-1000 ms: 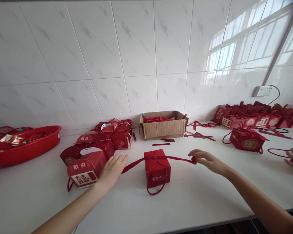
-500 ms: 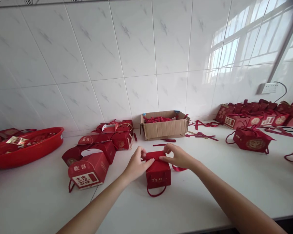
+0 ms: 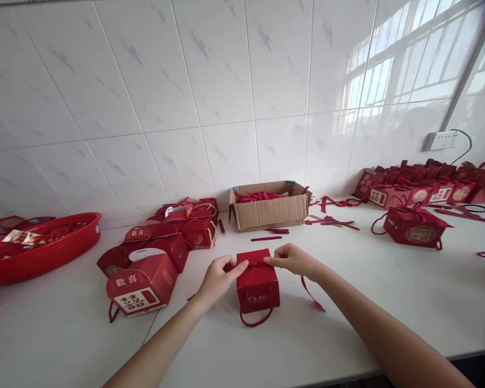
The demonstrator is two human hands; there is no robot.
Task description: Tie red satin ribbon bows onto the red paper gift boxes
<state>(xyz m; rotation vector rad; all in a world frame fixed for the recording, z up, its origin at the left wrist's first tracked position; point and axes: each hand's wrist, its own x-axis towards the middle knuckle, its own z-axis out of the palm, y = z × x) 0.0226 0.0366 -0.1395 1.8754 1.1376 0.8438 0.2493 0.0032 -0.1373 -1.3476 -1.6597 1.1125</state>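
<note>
The small red box (image 3: pixel 259 298) sits upright on the white table (image 3: pixel 307 345), between the person's two hands. The left hand (image 3: pixel 219 277) pinches narrowly over its top left edge, the right hand (image 3: pixel 295 262) at its top right, both gripping the ribbon (image 3: pixel 316 304), one end trailing beneath the right wrist.

lower left, arched gift box (image 3: pixel 143 288): 歡喜, 囍 | box behind (image 3: pixel 139 233): 歡喜 | lower centre, cube box (image 3: pixel 258 299): 百年好, rest unclear | mid-right, white-panelled box (image 3: pixel 388 198): 囍
</note>
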